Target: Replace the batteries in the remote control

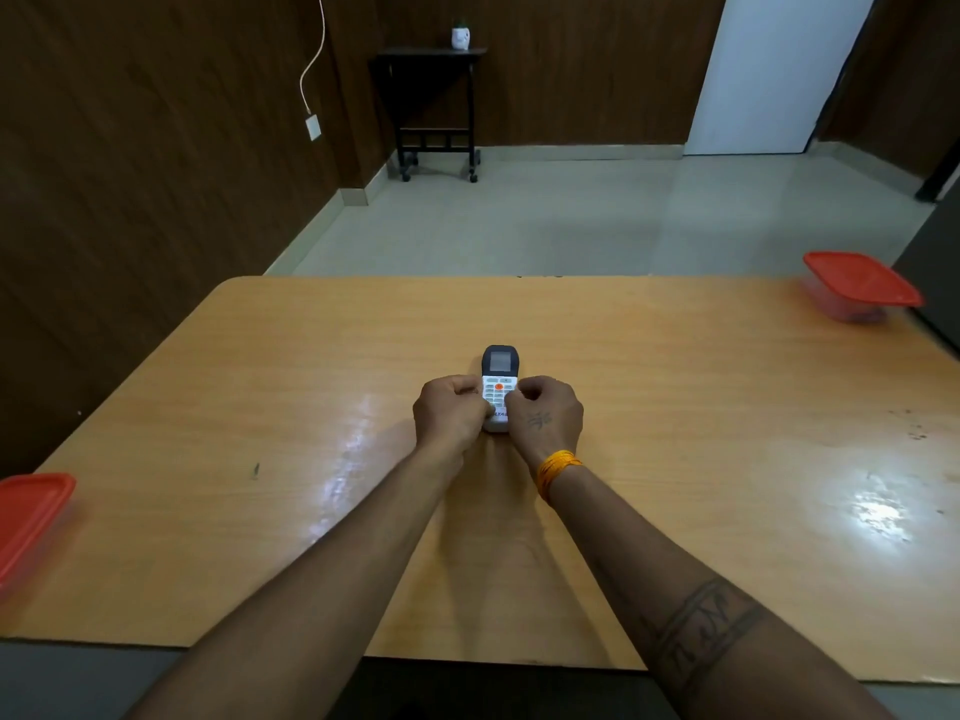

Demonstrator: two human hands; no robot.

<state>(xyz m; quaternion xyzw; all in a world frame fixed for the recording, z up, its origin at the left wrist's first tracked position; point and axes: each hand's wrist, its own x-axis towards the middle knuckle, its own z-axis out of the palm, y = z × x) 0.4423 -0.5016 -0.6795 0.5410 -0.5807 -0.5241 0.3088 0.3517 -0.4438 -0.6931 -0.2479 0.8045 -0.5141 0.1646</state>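
Where the table [311, 387] shows its middle, we list one remote [499, 379], face up, screen end away from us. Our left hand [451, 410] and right hand [546, 414] curl their fingers around its near end from either side. Red-lidded boxes: one far right [860, 284], one near left [28, 517].

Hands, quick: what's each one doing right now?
Left hand: closed on the remote control, button side up.
Right hand: closed on the same remote control.
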